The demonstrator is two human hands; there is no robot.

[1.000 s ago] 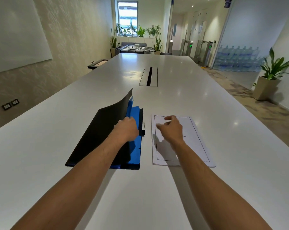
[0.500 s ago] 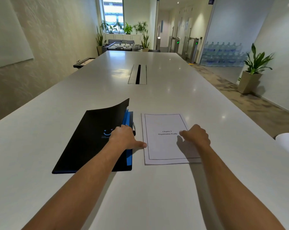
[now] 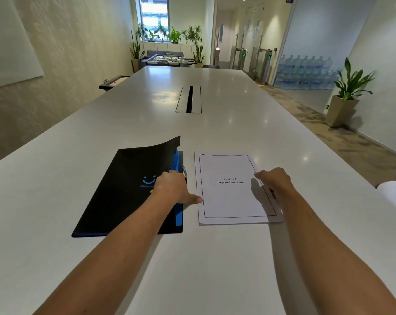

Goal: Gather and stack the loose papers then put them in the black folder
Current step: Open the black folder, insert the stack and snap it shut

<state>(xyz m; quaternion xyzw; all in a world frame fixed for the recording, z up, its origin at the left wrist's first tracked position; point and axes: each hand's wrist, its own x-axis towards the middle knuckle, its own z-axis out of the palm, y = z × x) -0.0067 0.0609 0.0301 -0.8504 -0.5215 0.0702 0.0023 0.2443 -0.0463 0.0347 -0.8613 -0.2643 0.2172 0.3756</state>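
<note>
**Around the desk**

Long white desk, glossy, running toward the far wall. Cable slot set in its middle. Foosball table past the far end, potted plants along the sill under a window. Whiteboard on the left wall; small side table below. Turnstiles with green lights on the right, stacked water bottles behind glass. Potted plant by the right wall. White object at the right edge, cut off.
</note>
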